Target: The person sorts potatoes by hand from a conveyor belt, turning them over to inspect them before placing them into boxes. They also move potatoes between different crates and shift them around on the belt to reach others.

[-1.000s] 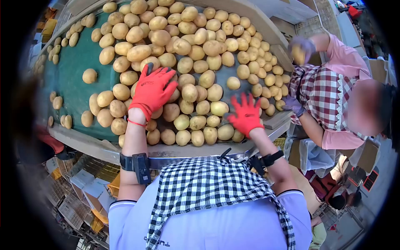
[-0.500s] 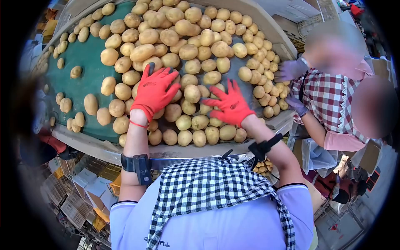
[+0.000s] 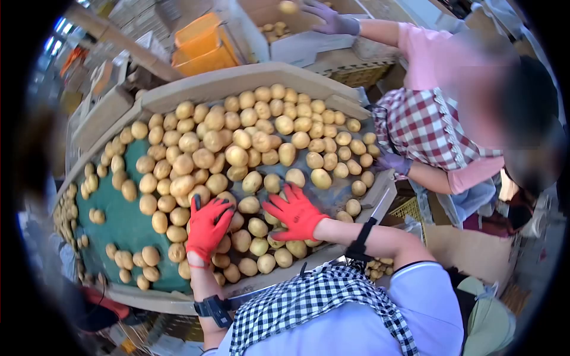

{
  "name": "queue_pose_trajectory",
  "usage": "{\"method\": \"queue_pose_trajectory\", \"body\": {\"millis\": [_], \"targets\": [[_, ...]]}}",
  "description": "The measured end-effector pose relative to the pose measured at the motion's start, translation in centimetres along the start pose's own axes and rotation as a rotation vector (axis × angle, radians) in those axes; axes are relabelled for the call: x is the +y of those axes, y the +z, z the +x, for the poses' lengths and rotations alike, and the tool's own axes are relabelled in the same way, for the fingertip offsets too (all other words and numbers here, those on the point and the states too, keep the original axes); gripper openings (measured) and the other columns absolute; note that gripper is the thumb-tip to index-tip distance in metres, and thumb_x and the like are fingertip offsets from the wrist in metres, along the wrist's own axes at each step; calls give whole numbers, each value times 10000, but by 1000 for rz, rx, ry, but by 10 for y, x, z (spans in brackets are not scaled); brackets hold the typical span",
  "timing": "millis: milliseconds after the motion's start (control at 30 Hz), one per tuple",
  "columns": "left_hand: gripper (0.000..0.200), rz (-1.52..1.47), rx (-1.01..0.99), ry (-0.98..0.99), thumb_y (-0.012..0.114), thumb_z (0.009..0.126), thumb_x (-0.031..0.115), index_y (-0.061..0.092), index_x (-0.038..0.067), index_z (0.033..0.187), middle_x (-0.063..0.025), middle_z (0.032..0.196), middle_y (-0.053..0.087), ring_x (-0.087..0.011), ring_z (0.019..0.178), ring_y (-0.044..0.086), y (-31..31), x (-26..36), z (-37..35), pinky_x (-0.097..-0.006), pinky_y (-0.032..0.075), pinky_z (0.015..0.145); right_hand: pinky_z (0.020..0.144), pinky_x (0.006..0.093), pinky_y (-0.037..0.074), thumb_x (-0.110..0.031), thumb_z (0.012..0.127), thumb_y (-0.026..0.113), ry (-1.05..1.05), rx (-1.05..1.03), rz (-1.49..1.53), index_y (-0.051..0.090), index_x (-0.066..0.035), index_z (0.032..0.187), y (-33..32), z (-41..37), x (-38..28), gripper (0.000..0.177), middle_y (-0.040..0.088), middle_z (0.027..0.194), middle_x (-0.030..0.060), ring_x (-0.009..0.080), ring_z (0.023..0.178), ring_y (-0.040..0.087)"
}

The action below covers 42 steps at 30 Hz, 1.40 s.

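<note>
Many pale yellow potatoes (image 3: 236, 156) lie over a green belt (image 3: 107, 231) and a grey surface inside a raised rim. My left hand (image 3: 208, 230), in a red glove with dark fingertips, rests among the potatoes, fingers apart, gripping none that I can see. To its right, my right hand (image 3: 294, 216), in a matching glove, lies palm down over several potatoes with its fingers spread. The palms hide whatever is directly beneath them.
Across the right corner stands a co-worker in a checked apron (image 3: 421, 127). One purple-gloved hand (image 3: 332, 19) reaches over a cardboard box (image 3: 297, 50), beside a potato (image 3: 288, 7) in the air; the other (image 3: 393, 163) is at the rim. Yellow crates (image 3: 205, 47) stand behind.
The view has tilted, showing more of the far side. My right hand has come nearer my left. One co-worker hand has left the potatoes for the box at the back.
</note>
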<state>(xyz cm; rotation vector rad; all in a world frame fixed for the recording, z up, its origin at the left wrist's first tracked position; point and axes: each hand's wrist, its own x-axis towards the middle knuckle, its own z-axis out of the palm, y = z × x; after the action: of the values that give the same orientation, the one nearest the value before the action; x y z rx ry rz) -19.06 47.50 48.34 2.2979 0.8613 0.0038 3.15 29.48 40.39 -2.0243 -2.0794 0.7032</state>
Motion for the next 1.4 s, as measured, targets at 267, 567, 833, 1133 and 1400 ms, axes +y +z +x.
{"method": "queue_pose_trajectory", "body": {"millis": [267,567,833,1133,1400], "targets": [[247,-430,-187,58,641,992,147,739,69,1205,-87,1086,765,-211,1085,669,0,28,-1,-405,379,1148,1227,658,91,-663,898,571,248,388,-139,434,-237,1568,-47,10,74,805,299,1636,250,554,1490,217],[283,-110,103,44,678,958,168,736,41,1204,-161,1025,760,-303,1024,708,0,9,-4,-412,482,1073,1186,740,123,-719,865,553,114,355,-3,446,-154,1553,-25,92,-8,897,273,1654,187,645,1438,214],[357,17,-124,78,675,961,259,705,49,1248,-188,1119,739,-352,1115,675,1,21,-3,-466,419,1137,1194,677,173,-559,923,564,425,364,-30,414,-289,1557,-22,13,69,705,474,1471,177,546,1397,328],[415,54,-173,153,669,963,300,674,47,1293,-212,1253,696,-365,1252,615,12,24,1,-487,367,1182,938,463,533,-246,938,551,579,217,228,377,-272,1572,-236,174,149,658,654,1323,147,308,1113,671],[376,-41,-123,159,667,966,249,679,76,1300,-186,1248,699,-373,1255,612,4,15,-2,-473,408,1157,1118,393,396,-297,907,543,648,139,114,517,-243,1436,-293,253,130,533,589,1453,105,171,1343,531]]}}
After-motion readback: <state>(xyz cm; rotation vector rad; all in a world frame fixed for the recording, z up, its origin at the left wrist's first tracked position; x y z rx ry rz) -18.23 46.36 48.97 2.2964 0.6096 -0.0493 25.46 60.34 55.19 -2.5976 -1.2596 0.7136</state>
